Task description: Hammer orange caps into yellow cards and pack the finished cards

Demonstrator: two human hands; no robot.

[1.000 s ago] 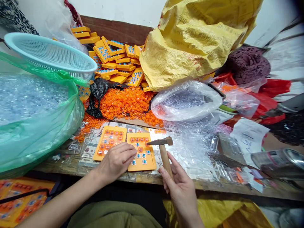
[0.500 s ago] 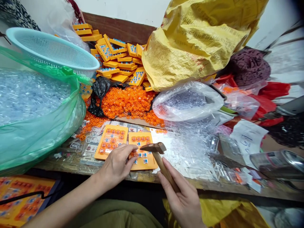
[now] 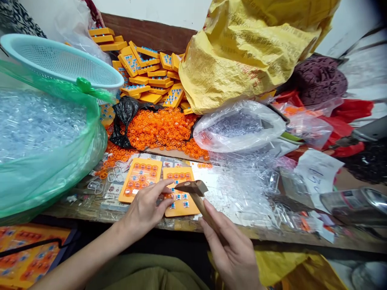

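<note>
Compared with 1 second ago, the hammer (image 3: 198,201) has swung toward 9 o'clock, its handle leaning further over and its head now above the middle of the nearer yellow board (image 3: 179,211). The left hand (image 3: 146,205), then with fingers bunched, now has thumb and index finger parted at that board's 9 o'clock edge; I cannot tell whether a small piece sits between them. The right hand (image 3: 234,245) is wrapped around the hammer's handle.

With 12 o'clock pointing away from the person, the nearer board lies at 10 o'clock from the right hand and between 2 and 3 o'clock from the left. The 2nd board (image 3: 125,198) lies toward 11 o'clock from the left hand.
</note>
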